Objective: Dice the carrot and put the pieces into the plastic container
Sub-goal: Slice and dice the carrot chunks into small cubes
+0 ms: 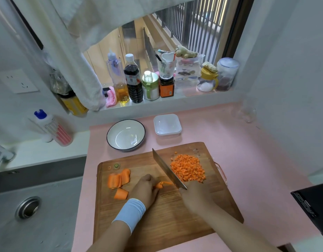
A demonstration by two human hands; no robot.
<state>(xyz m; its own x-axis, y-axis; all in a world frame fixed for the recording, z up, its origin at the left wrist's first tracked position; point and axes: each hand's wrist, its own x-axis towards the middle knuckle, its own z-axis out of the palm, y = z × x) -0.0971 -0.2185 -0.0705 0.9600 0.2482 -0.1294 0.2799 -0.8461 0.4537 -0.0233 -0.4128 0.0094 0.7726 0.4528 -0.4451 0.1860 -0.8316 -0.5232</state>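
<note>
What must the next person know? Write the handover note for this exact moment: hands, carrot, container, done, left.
Left hand: holds a carrot strip down on the cutting board.
Right hand: grips the knife, blade angled over that strip.
Diced carrot: a pile on the board's right side, beyond the blade.
Uncut carrot slabs: on the board's left side.
Plastic container: behind the board on the pink counter, beside a bowl; no carrot shows in either.
Done: a good part diced.
Left: dice the strip and slabs, then move all pieces into the container.
</note>
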